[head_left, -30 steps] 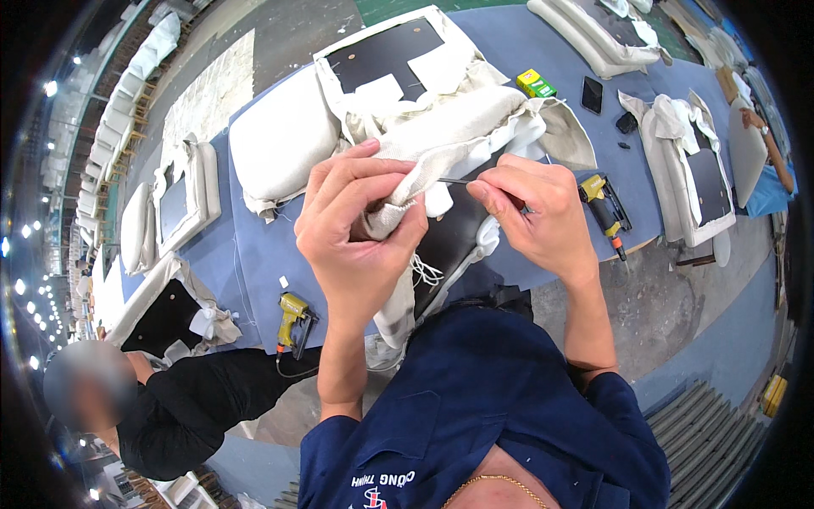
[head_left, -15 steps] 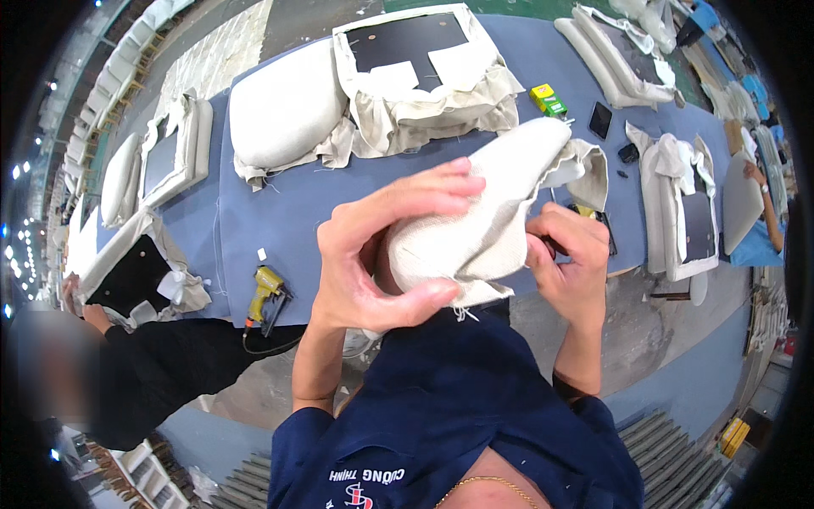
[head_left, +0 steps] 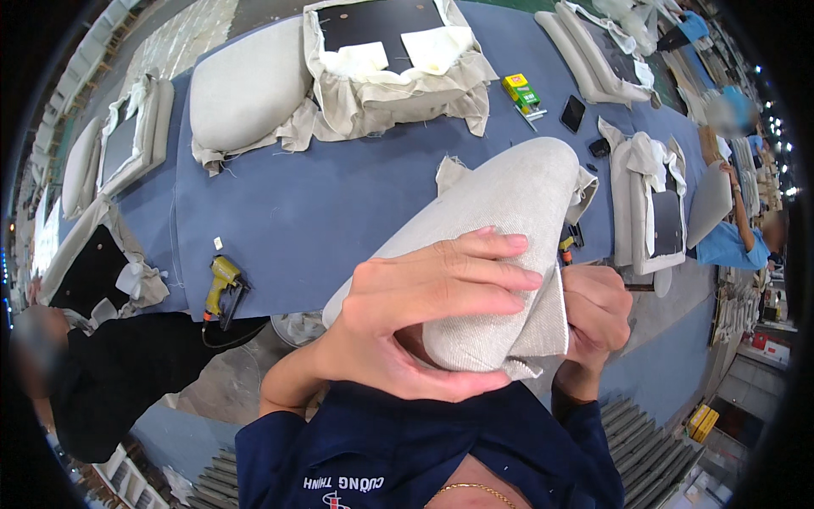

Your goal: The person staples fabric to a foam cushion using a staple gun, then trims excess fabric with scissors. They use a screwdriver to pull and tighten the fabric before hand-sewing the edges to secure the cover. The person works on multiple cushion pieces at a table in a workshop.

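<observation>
A light grey upholstered seat pad (head_left: 509, 191) is held tilted up in front of my chest, its rounded end pointing away. My left hand (head_left: 441, 297) wraps round its near corner, fingers spread over the covered face and thumb beneath. At the pad's right side my right hand (head_left: 597, 314) is closed on the loose fabric edge (head_left: 547, 322). The fabric folds over and hangs at that corner. More loose cloth (head_left: 583, 195) shows past the pad's far right side. Partly hidden behind the pad, a tool (head_left: 572, 243) lies near the table edge.
On the blue table (head_left: 280, 216) lie a yellow staple gun (head_left: 223, 290), a phone (head_left: 573, 114) and a green-yellow box (head_left: 521, 92). Several upholstered pieces sit around, including a black-backed one (head_left: 381, 38) at the far side. A person in black (head_left: 144, 373) works at the left.
The pad has turned and tipped so more of its smooth covered face shows. Both hands have come lower with it, and my right hand now grips the fabric beside the near corner.
</observation>
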`<action>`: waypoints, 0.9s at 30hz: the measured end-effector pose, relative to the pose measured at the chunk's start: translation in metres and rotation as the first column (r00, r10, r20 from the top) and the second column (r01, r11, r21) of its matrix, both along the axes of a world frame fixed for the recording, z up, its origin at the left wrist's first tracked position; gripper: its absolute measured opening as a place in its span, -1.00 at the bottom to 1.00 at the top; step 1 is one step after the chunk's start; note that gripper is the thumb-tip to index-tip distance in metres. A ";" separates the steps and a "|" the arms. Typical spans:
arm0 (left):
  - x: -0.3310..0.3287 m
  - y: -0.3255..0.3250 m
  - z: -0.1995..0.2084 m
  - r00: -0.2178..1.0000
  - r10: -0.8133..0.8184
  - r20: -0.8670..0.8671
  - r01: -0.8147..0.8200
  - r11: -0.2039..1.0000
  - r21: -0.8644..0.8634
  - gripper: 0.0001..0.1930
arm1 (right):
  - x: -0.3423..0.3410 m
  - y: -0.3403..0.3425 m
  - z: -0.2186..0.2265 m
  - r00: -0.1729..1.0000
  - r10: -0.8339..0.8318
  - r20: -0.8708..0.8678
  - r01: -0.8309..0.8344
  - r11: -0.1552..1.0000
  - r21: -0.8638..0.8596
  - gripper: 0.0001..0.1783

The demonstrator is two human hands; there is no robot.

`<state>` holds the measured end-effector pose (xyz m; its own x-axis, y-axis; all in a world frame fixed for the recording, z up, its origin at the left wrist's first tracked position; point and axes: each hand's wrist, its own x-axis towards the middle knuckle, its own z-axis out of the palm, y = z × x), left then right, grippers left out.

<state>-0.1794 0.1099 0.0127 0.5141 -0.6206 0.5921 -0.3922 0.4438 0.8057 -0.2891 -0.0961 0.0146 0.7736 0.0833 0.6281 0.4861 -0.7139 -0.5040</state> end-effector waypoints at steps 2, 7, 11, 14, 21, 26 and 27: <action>-0.003 -0.003 0.001 1.000 -0.014 -0.010 0.014 1.000 0.022 -0.41 | -0.004 -0.002 0.002 0.997 0.026 -0.071 -0.022 0.998 0.054 -0.73; -0.007 -0.012 0.008 0.992 -0.108 -0.067 0.114 0.990 0.083 -0.40 | -0.036 -0.029 0.012 0.885 0.159 -0.438 -0.035 0.960 0.279 -0.81; -0.014 -0.026 0.008 0.974 -0.225 -0.033 0.228 0.968 0.106 -0.38 | -0.055 -0.055 0.023 0.780 0.234 -0.580 -0.122 0.966 0.226 -0.82; -0.025 -0.036 0.006 0.964 -0.256 -0.067 0.263 0.955 0.134 -0.36 | -0.064 -0.063 0.032 0.754 0.242 -0.610 -0.155 0.969 0.194 -0.83; -0.034 -0.045 0.002 0.951 -0.300 -0.069 0.307 0.941 0.145 -0.43 | -0.073 -0.060 0.013 0.838 0.309 -0.449 -0.194 0.939 0.284 -0.81; -0.036 -0.046 0.000 0.965 -0.261 -0.040 0.264 0.953 0.150 -0.45 | -0.070 -0.059 -0.003 0.856 0.336 -0.393 -0.171 0.902 0.397 -0.75; -0.036 -0.048 0.000 0.964 -0.264 -0.039 0.267 0.953 0.145 -0.45 | -0.074 -0.060 -0.004 0.865 0.313 -0.394 -0.161 0.914 0.373 -0.73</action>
<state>-0.2158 0.0620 0.0131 0.3292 -0.8161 0.4750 -0.2600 0.4053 0.8765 -0.3627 -0.1561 0.0110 0.9546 0.1552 0.2544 0.2949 -0.3700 -0.8810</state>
